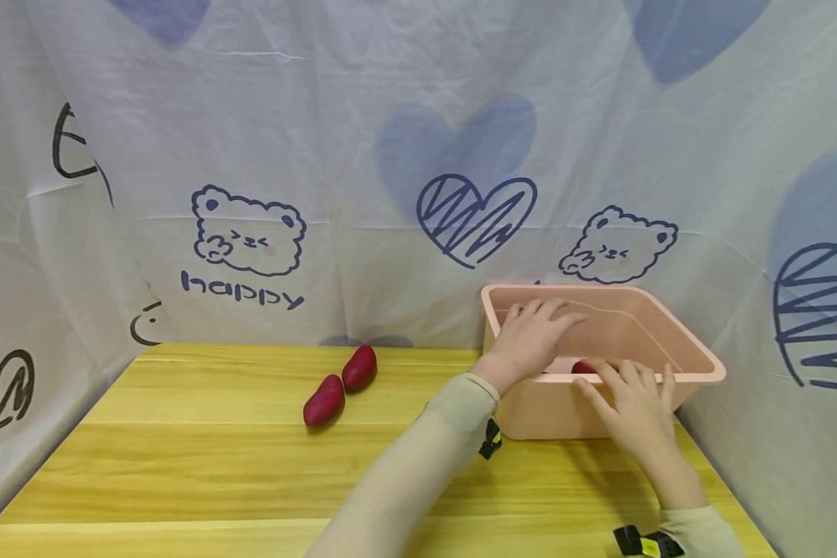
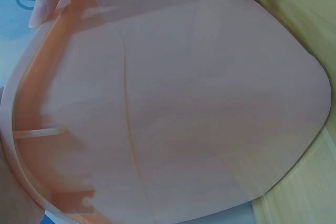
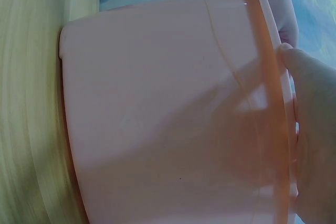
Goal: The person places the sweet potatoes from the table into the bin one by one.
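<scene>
A pink plastic bin (image 1: 603,403) stands at the right back of the table. My left hand (image 1: 530,341) reaches over its left side, fingers spread and loosely bent, with nothing visible in them. Over the front rim lie the fingers of my right hand (image 1: 635,403), while its thumb is outside, by the rim. Just behind that rim, beside the right fingers, part of a dark red object (image 1: 583,367) shows inside the bin. The wrist views mostly show the bin's outer wall (image 2: 210,103); the right thumb (image 3: 302,61) is at the rim there. The bin's floor is mostly hidden.
Two dark red, oblong, potato-like things (image 1: 324,401) (image 1: 359,369) lie close together left of the bin on the yellow wooden table (image 1: 181,465). A printed white cloth (image 1: 363,256) hangs behind and along both sides.
</scene>
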The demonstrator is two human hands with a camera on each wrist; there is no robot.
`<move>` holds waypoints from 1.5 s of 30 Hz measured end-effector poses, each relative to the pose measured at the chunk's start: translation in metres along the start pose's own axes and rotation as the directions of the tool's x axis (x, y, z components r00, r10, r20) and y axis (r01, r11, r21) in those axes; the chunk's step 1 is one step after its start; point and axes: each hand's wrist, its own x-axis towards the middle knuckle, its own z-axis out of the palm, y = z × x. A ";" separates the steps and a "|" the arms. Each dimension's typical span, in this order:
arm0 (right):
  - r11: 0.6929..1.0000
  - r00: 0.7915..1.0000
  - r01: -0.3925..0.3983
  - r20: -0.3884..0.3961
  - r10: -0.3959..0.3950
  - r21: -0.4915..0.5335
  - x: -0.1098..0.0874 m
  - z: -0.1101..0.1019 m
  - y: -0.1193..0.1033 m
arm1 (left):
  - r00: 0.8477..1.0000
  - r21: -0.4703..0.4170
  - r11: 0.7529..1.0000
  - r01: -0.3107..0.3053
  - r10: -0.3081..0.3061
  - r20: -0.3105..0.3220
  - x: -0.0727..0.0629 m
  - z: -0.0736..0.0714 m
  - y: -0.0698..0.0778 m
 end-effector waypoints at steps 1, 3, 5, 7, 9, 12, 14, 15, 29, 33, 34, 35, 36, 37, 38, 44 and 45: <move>1.000 1.000 0.001 -0.002 -0.001 -0.001 0.000 0.000 0.000 | 1.000 -0.002 1.000 0.002 -0.002 0.002 0.000 0.000 0.000; 1.000 1.000 0.003 -0.005 -0.003 -0.001 0.000 0.000 0.000 | 1.000 -0.010 1.000 0.007 -0.007 0.009 0.000 0.000 0.000; 1.000 1.000 0.005 -0.008 -0.005 0.002 0.000 0.000 0.000 | 1.000 -0.016 1.000 0.014 -0.014 0.016 0.000 0.000 0.000; 1.000 1.000 0.007 -0.011 -0.007 0.001 0.000 -0.001 -0.001 | 1.000 -0.024 1.000 0.020 -0.019 0.021 -0.001 -0.001 0.000; 1.000 1.000 0.007 -0.012 -0.007 0.002 0.000 -0.001 -0.001 | 1.000 -0.027 0.999 0.022 -0.021 0.019 -0.001 0.000 0.000; 1.000 1.000 0.007 -0.009 -0.007 0.003 0.000 -0.001 -0.002 | 1.000 -0.028 0.999 0.026 -0.026 0.001 -0.001 0.000 0.000; 1.000 1.000 0.005 -0.006 -0.005 0.006 0.000 -0.001 -0.002 | 0.999 -0.022 0.999 0.032 -0.032 -0.017 -0.001 0.001 -0.001; 1.000 1.000 0.005 -0.005 -0.005 0.004 0.000 -0.001 -0.001 | 0.999 -0.018 0.999 0.035 -0.036 -0.027 -0.002 0.001 -0.001; 1.000 1.000 0.004 -0.010 -0.004 -0.002 0.000 0.000 -0.001 | 0.969 0.054 0.993 0.107 -0.092 -0.229 -0.011 0.003 -0.002; 1.000 1.000 0.003 -0.009 -0.003 0.000 0.000 0.001 -0.001 | 0.948 0.090 0.989 0.120 -0.087 -0.307 -0.015 0.005 -0.003; 1.000 1.000 0.003 -0.009 -0.003 0.001 0.000 0.001 -0.001 | 0.943 0.095 0.988 0.125 -0.089 -0.320 -0.016 0.005 -0.003; 1.000 1.000 0.002 -0.008 -0.002 0.001 0.000 0.001 -0.001 | 0.939 0.096 0.987 0.131 -0.092 -0.330 -0.018 0.006 -0.003; 1.000 1.000 0.002 -0.008 -0.002 0.002 0.000 0.002 -0.001 | 0.936 0.099 0.986 0.138 -0.097 -0.340 -0.019 0.006 -0.004; 1.000 1.000 0.002 -0.009 -0.002 0.002 -0.001 0.002 -0.001 | 0.932 0.095 0.985 0.143 -0.101 -0.347 -0.021 0.006 -0.004; 1.000 1.000 0.002 -0.009 -0.002 0.004 -0.001 0.002 -0.001 | 0.930 0.092 0.985 0.148 -0.107 -0.353 -0.023 0.006 -0.005; 1.000 1.000 0.003 -0.011 -0.003 0.006 -0.001 0.001 -0.001 | 0.907 0.076 0.985 0.153 -0.109 -0.406 -0.034 0.007 -0.009; 1.000 1.000 0.002 -0.010 -0.002 0.003 -0.001 0.001 -0.001 | 0.901 0.078 0.986 0.148 -0.102 -0.421 -0.036 0.007 -0.010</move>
